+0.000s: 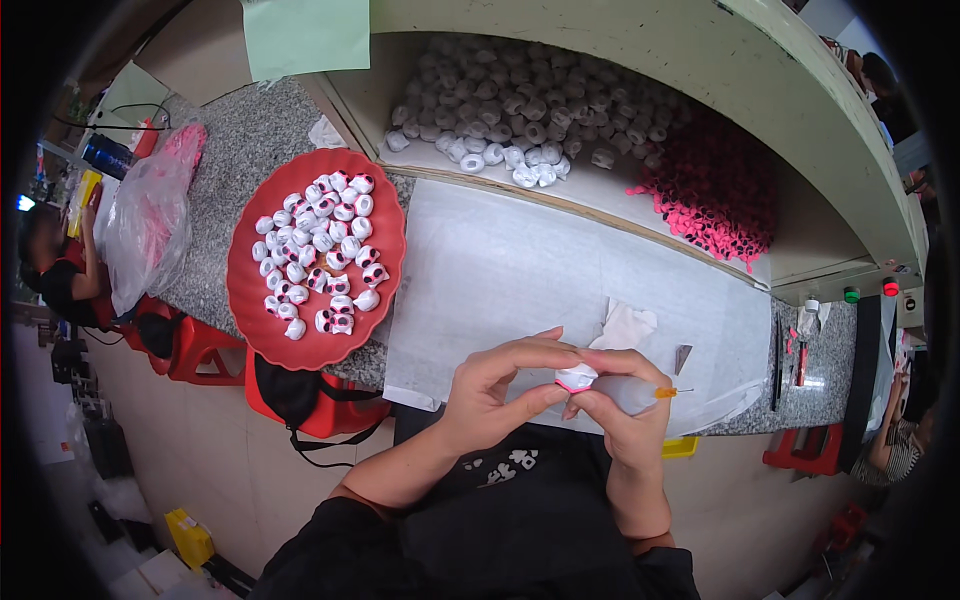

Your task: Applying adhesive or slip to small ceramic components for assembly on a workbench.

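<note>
My left hand (pixel 498 388) is closed, its thumb and fingers pinching a small white rounded piece with a pink edge (pixel 576 377). Against the other side of that piece rest the fingertips of my right hand (pixel 636 420). The same right hand also keeps a translucent squeeze bottle (pixel 628 394) in its grip, its orange needle tip (pixel 666 393) pointing right. Both hands are above the white paper-covered work surface (pixel 480 270), close to its front edge. Fingers partly hide the small piece and the bottle.
A red scalloped tray (pixel 250 290) of white-and-pink pieces stands left. Behind, a shelf holds piled white pieces (pixel 520 110) and pink parts (pixel 715 200). Crumpled tissue (pixel 628 325) and a small dark triangular piece (pixel 683 357) lie on the paper. A plastic bag (pixel 150 235) is far left.
</note>
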`<state>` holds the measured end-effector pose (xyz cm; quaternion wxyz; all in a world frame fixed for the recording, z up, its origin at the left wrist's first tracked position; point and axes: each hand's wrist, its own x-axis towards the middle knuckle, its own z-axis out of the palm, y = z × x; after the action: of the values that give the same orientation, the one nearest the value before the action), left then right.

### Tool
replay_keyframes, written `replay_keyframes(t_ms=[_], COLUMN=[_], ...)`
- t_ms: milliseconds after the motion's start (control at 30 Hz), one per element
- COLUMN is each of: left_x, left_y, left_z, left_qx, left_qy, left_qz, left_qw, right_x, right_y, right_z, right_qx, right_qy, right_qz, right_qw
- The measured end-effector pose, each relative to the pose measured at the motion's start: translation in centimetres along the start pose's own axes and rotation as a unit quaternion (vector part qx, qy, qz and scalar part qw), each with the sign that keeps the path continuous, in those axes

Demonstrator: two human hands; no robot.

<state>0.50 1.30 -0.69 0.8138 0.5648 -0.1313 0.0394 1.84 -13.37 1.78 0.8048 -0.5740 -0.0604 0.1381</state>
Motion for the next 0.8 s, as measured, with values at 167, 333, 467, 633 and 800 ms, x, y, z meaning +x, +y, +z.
replay_keyframes(t_ms=[167,333,467,633,800], left_x=[-0.1,-0.3,-0.3,-0.6,-0.9], left_y=[0.0,-0.1,-0.5,-0.3,0.6], left_z=[0.1,-0.2,0.1,-0.5,-1.8], left_qx=[0.0,0.0,-0.06,-0.051,-0.069], left_qy=[-0.002,0.015,-0.008,-0.024,0.081], left_qz=[0.007,-0.014,0.002,0.013,-0.028], left_qw=[1.0,1.0,0.998,0.998,0.994], right_x=[0.0,0.3,-0.3,-0.2,1.6], right_y=[0.5,0.7,0.2,0.6,1.1], right_z=[0.1,0.2,0.2,0.1,1.8], right_qx=[-0.025,0.022,0.021,0.001,0.027], right_qy=[0.001,-0.001,-0.012,-0.035,-0.048], right_qz=[-0.031,-0.006,0.006,-0.054,0.019], right_qw=[0.999,1.0,1.0,0.998,0.998])
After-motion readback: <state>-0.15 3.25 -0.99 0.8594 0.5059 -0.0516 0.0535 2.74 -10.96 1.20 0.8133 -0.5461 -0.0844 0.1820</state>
